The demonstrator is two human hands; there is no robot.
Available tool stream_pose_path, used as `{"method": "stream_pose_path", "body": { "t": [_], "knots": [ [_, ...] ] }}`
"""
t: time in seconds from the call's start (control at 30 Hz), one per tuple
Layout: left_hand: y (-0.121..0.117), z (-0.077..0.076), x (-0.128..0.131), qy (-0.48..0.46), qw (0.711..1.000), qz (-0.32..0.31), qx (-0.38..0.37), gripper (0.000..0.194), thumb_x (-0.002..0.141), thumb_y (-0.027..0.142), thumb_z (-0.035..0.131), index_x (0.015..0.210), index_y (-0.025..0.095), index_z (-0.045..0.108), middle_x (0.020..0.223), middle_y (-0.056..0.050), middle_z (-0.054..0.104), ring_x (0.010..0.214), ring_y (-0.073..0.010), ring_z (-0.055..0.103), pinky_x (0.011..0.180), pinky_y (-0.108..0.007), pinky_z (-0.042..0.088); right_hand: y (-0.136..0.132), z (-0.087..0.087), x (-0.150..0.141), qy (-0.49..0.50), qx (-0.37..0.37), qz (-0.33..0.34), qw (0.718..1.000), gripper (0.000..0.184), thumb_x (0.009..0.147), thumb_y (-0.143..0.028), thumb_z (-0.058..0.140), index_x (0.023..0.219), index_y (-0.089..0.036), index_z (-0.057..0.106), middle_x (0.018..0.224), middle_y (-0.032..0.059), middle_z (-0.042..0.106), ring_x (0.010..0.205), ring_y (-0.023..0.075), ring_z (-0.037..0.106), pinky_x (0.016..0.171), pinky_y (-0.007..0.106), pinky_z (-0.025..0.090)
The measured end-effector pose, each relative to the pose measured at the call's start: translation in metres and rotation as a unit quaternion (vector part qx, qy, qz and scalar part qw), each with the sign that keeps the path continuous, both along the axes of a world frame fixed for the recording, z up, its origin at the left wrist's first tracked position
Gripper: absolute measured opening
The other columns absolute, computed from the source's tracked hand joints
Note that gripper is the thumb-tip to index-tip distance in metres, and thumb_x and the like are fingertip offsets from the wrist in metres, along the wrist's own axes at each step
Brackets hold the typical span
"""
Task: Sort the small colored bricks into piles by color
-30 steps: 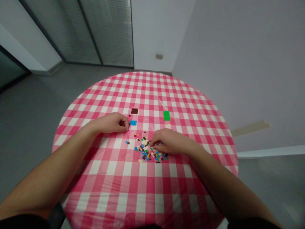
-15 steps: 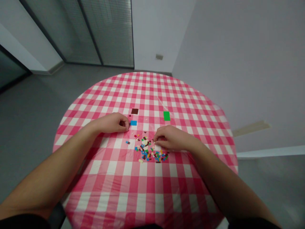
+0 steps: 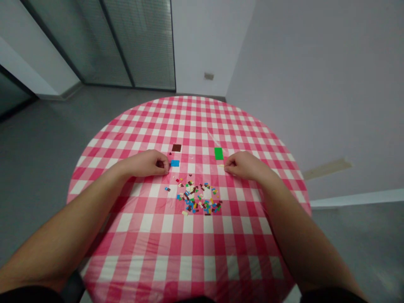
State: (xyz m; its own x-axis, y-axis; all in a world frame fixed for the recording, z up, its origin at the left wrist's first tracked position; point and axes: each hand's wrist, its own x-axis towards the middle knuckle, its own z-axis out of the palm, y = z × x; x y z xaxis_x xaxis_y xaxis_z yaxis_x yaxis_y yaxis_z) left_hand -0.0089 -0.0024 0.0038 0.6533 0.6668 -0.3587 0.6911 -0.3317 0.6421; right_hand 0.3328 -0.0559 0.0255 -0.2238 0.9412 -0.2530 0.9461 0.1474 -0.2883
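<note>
- The left hand [image 3: 147, 164] rests on the cloth with its fingers curled inward, the fingertips just beside the blue plate; the fingers hide whether they pinch anything small.
- The right hand [image 3: 246, 166] lies curled and relaxed-looking, its fingertips next to a thin pale sliver of a piece [image 3: 220, 165], just below the green plate; whether it grips anything cannot be told.
- The blue plate [image 3: 175, 163] is a small, flat, rectangular piece of glossy plastic, lying flat toward the middle of the table.
- The dark brown plate [image 3: 176, 147] is a similar flat rectangle, just beyond the blue one, toward the far edge.
- The green plate [image 3: 219, 153] is narrower and longer, lying well to the right of the brown one.
- A loose scatter of tiny plastic bricks [image 3: 198, 200], in blue, brown, green, yellow, red and cream, sits between the hands and the near edge, too small to show studs.
- A lone blue-and-dark brick [image 3: 167, 189] lies just left of the scatter.
- The round table [image 3: 186, 235] wears a smooth, faintly shiny pink-and-white gingham cloth, stretched taut with a few soft creases.
- Around it are a matte grey floor [image 3: 47, 139] and a glass partition with slatted blinds [image 3: 142, 42].
</note>
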Motion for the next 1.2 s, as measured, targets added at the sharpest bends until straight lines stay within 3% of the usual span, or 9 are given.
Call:
{"method": "stream_pose_path", "body": {
  "t": [0.5,0.57,0.7,0.8,1.2],
  "knots": [
    [0.001,-0.003,-0.002,-0.003,1.000,-0.001,-0.004,0.014,0.075,0.031,0.061,0.078,0.019,0.069,0.073,-0.001,0.067,0.063,-0.0131,0.057,0.060,-0.025,0.041,0.004,-0.008,0.002,0.024,0.053,-0.018,0.998,0.017,0.083,-0.024,0.066,0.067,-0.020,0.069,0.071,0.0057,0.072,0.063,0.0179,0.061,0.058,0.032,0.037],
    [0.001,-0.003,-0.001,-0.003,1.000,-0.002,-0.005,0.015,0.076,0.031,0.061,0.078,0.019,0.069,0.074,-0.002,0.068,0.064,-0.0133,0.057,0.060,-0.025,0.042,0.000,-0.006,-0.005,0.051,0.056,0.011,0.997,0.013,0.084,-0.024,0.066,0.074,-0.020,0.072,0.076,0.0060,0.074,0.067,0.0184,0.063,0.060,0.031,0.039],
    [0.002,-0.002,-0.001,-0.005,1.000,-0.004,-0.002,0.015,0.076,0.031,0.061,0.078,0.019,0.069,0.075,-0.002,0.069,0.065,-0.0137,0.058,0.061,-0.025,0.043,-0.016,-0.002,-0.031,0.122,-0.004,0.163,0.979,0.012,0.084,-0.016,0.065,0.086,-0.019,0.077,0.088,0.0054,0.077,0.078,0.0176,0.067,0.069,0.029,0.045],
    [0.001,-0.001,-0.001,-0.003,1.000,-0.001,-0.002,0.016,0.075,0.031,0.061,0.078,0.018,0.069,0.074,-0.002,0.069,0.064,-0.0135,0.057,0.061,-0.025,0.043,-0.027,-0.003,-0.050,0.143,-0.038,0.233,0.961,0.016,0.086,-0.014,0.064,0.091,-0.019,0.079,0.093,0.0052,0.078,0.081,0.0172,0.068,0.072,0.027,0.046],
    [0.000,-0.001,0.000,-0.006,1.000,0.004,-0.002,0.017,0.075,0.031,0.060,0.078,0.018,0.070,0.074,-0.002,0.069,0.065,-0.0135,0.057,0.061,-0.025,0.042,-0.035,-0.005,-0.063,0.098,-0.042,0.286,0.952,0.029,0.084,-0.007,0.060,0.097,-0.021,0.081,0.099,0.0048,0.079,0.087,0.0182,0.069,0.075,0.026,0.047]
  ]
}}
